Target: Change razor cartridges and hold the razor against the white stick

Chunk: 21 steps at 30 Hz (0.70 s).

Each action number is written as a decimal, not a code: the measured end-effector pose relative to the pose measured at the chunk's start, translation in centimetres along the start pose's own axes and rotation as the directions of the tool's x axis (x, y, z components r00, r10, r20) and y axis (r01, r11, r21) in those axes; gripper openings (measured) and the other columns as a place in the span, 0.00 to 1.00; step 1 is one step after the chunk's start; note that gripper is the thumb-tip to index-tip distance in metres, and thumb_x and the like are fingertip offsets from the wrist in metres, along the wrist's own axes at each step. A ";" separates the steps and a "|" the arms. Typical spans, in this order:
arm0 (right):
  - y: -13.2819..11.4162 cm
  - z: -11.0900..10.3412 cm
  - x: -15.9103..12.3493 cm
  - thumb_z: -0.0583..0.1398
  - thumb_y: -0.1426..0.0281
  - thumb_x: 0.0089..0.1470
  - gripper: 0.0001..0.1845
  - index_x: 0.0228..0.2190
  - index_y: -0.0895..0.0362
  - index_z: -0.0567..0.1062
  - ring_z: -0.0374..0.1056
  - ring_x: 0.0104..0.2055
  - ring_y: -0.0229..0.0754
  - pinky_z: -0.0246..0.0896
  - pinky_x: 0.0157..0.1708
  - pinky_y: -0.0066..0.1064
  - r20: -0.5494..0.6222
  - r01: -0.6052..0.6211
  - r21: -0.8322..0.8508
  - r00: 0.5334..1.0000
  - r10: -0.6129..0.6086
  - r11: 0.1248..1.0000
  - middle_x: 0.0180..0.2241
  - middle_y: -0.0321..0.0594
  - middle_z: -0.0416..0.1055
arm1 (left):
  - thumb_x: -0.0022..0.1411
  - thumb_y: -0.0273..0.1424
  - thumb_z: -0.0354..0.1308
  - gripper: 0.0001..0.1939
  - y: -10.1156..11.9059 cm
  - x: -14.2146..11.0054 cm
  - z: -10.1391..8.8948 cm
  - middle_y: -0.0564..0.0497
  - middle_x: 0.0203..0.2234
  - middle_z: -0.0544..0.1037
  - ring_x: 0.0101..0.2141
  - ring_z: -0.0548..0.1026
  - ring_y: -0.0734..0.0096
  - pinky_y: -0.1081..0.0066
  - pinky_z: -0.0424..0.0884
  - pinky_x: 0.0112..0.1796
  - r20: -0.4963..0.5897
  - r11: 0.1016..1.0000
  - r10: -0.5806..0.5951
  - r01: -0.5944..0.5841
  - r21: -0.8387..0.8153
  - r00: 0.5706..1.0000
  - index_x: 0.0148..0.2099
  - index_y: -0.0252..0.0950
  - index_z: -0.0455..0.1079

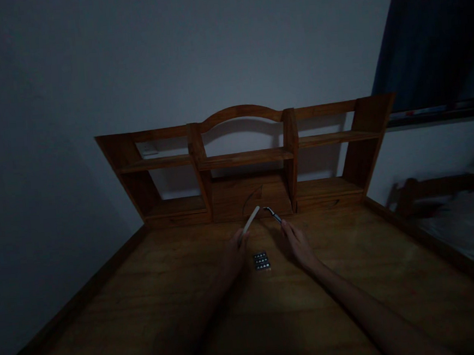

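The scene is dim. My left hand [234,252] is closed around a pale, flat stick-like handle [251,220] that points up and to the right. My right hand [297,244] is closed on a thin dark metal tool [273,213] with a bent tip that reaches toward the end of the pale piece. Both hands hover over a wooden desk [149,315], near its back. Between the hands, on the desk, lies a small dark rectangular pack [261,261] with rows of small bright pieces.
A wooden hutch [243,158] with shelves, an arched top and a small central drawer stands at the back of the desk against a pale wall. A raised rim runs along the desk's left and right edges. A dark curtain [434,30] hangs at the upper right.
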State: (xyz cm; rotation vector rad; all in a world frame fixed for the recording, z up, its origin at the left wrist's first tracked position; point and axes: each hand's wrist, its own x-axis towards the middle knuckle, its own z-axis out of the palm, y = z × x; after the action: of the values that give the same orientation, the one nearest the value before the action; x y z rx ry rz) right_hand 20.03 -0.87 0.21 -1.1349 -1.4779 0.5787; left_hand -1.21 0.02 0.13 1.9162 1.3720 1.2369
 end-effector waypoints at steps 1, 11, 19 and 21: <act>-0.1 0.0 0.0 0.46 0.53 0.63 0.25 0.28 0.57 0.70 0.62 0.30 0.41 0.56 0.31 0.28 -0.007 -0.004 0.009 1.000 0.004 1.000 0.25 0.36 0.66 | 0.66 0.46 0.44 0.20 0.0 0.0 0.0 0.49 0.41 0.79 0.42 0.76 0.63 0.65 0.69 0.45 0.007 1.000 0.003 -0.003 0.002 1.000 0.47 0.41 0.71; 0.6 0.3 0.6 0.55 0.48 0.55 0.25 0.20 0.54 0.60 0.48 0.18 0.34 0.43 0.17 0.26 0.136 -0.232 0.355 0.971 0.196 0.906 0.17 0.29 0.52 | 0.67 0.45 0.44 0.20 0.5 -0.2 0.0 0.50 0.39 0.79 0.39 0.77 0.66 0.68 0.70 0.42 0.034 1.000 0.029 -0.029 -0.002 0.999 0.49 0.41 0.70; 1.9 0.1 1.7 0.50 0.46 0.57 0.28 0.17 0.51 0.50 0.32 0.12 0.31 0.33 0.11 0.25 0.574 -0.604 0.523 0.771 0.275 0.602 0.11 0.22 0.38 | 0.66 0.44 0.47 0.20 0.2 0.0 0.0 0.50 0.45 0.79 0.44 0.76 0.63 0.64 0.70 0.47 0.039 0.998 0.045 -0.046 0.034 0.998 0.54 0.43 0.70; 2.1 0.1 1.7 0.51 0.47 0.56 0.28 0.17 0.52 0.51 0.32 0.12 0.30 0.32 0.11 0.24 0.607 -0.639 0.536 0.746 0.275 0.552 0.11 0.22 0.39 | 0.66 0.44 0.47 0.20 0.1 0.0 0.0 0.50 0.45 0.79 0.44 0.77 0.63 0.65 0.70 0.46 0.032 0.998 0.025 -0.027 0.063 0.999 0.53 0.44 0.71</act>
State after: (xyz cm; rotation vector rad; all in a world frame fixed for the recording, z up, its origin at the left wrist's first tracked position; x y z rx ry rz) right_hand 20.76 1.55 -0.77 -0.7459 -1.0835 1.7706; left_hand -1.18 -0.02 0.27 1.9934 1.3897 1.1835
